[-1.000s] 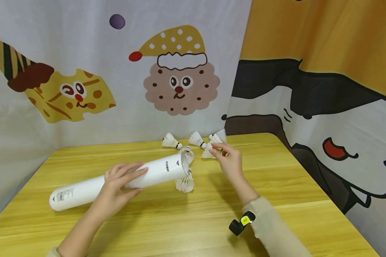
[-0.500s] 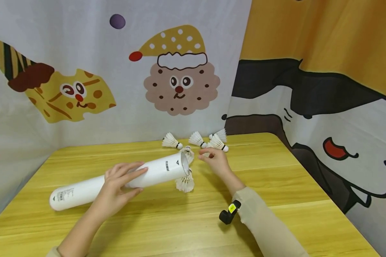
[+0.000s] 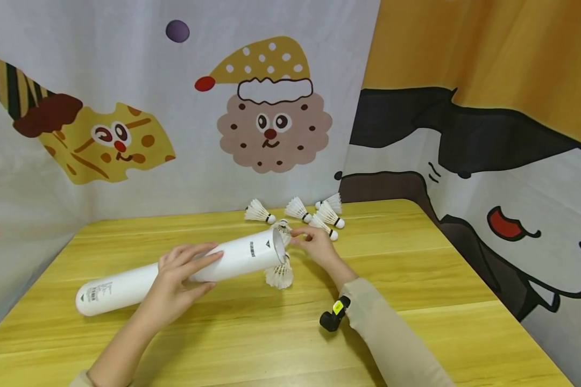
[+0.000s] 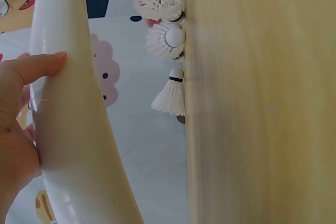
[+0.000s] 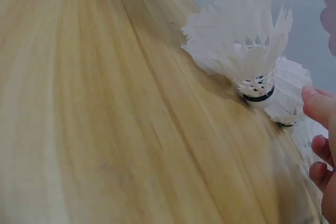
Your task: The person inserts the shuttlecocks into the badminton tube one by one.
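Observation:
My left hand point(image 3: 176, 282) grips a long white shuttlecock tube point(image 3: 242, 257) round its middle. The tube's open end is raised toward the right, its other end lower on the left. Just beyond that mouth lies a white shuttlecock point(image 3: 284, 228), with the fingertips of my right hand point(image 3: 317, 247) right at its skirt. In the right wrist view the thumb and fingers are apart beside this shuttlecock point(image 5: 289, 85). Another shuttlecock point(image 3: 279, 275) with a ragged skirt lies under the tube's mouth, its base partly hidden.
Several more shuttlecocks lie along the back of the wooden table point(image 3: 416, 279): one on the left point(image 3: 257, 210) and a cluster point(image 3: 329, 215) behind my right hand. A patterned curtain point(image 3: 184, 177) hangs directly behind the table's far edge.
My right hand has let go of a shuttlecock beside the back cluster and moved left to the one near the tube's mouth. The left hand and tube have stayed put.

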Available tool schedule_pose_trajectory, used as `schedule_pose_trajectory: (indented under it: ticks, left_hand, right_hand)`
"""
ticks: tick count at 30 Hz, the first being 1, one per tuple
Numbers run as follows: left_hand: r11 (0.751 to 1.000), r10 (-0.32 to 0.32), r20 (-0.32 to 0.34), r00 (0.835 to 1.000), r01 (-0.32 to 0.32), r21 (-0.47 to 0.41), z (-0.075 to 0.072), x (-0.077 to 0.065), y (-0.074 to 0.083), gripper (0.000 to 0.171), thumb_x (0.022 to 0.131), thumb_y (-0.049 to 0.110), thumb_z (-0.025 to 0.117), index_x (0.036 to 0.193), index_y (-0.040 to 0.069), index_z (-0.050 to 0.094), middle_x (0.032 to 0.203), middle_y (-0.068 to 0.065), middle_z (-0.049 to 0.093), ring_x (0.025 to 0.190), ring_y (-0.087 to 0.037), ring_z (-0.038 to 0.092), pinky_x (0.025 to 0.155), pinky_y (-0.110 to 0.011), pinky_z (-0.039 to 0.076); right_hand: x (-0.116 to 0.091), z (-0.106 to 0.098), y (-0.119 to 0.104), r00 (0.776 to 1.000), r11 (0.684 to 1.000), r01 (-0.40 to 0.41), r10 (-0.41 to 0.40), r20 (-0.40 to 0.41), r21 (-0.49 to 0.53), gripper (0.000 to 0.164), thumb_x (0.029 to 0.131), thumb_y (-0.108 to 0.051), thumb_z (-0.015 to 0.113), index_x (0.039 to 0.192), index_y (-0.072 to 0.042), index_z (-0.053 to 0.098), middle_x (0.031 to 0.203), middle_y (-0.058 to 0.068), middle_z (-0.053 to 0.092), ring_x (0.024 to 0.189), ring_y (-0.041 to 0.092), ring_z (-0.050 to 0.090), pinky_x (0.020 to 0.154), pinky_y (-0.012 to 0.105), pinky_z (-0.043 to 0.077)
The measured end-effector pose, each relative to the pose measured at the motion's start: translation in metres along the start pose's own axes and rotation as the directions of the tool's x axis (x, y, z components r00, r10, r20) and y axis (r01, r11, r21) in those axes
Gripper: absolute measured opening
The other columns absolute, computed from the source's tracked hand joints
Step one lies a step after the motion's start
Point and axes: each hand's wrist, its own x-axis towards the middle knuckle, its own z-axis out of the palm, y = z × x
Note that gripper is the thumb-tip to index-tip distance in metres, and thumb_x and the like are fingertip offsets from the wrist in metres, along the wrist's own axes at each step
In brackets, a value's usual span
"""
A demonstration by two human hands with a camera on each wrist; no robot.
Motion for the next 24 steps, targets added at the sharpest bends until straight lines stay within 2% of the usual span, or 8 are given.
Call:
schedule_pose_trajectory:
  ticks: [5,13,19,24]
  left_hand:
    - [1.000,0.001,0.000,1.000,-0.001,-0.001,0.000,0.000,0.000,0.072,0.059,-0.005,0.086,0.125,0.017,0.066,0.133,-0.003,0.056,0.119,-0.025,0.041,0.092,-0.047,0.018]
    - [1.000,0.005,-0.004,1.000,-0.005,-0.003,0.000,-0.001,0.000,0.072,0.059,-0.004,0.086,0.124,0.016,0.066,0.133,-0.004,0.056,0.119,-0.025,0.042,0.092,-0.045,0.018]
    - [1.000,0.007,-0.004,1.000,-0.007,-0.006,0.001,-0.001,0.000,0.071,0.060,-0.003,0.087,0.124,0.017,0.066,0.133,-0.003,0.056,0.118,-0.024,0.042,0.091,-0.044,0.019]
    - [1.000,0.011,-0.001,1.000,-0.011,-0.008,0.001,-0.001,-0.001,0.069,0.060,-0.001,0.086,0.124,0.016,0.066,0.133,-0.003,0.056,0.118,-0.024,0.042,0.091,-0.044,0.019]
  right_hand:
    - [0.004,0.005,0.004,1.000,1.000,0.008,-0.008,0.001,-0.026,0.018,0.080,-0.005,0.077,0.098,-0.005,0.076,0.099,0.005,0.071,0.055,0.012,0.045,0.050,0.023,0.038]
    - [0.001,0.009,0.007,1.000,0.998,0.021,-0.020,0.017,-0.052,0.007,0.080,-0.007,0.077,0.087,-0.007,0.076,0.091,0.002,0.071,0.062,0.012,0.049,0.059,0.026,0.041]
    - [-0.004,0.006,0.009,0.997,0.996,0.071,-0.070,0.021,-0.062,0.005,0.082,-0.008,0.076,0.087,-0.007,0.075,0.084,0.001,0.070,0.058,0.012,0.047,0.056,0.026,0.040]
    - [-0.007,0.003,0.010,0.996,0.995,0.082,-0.083,-0.016,-0.060,0.004,0.084,-0.007,0.073,0.087,-0.005,0.074,0.074,-0.002,0.065,0.059,0.012,0.046,0.055,0.024,0.039]
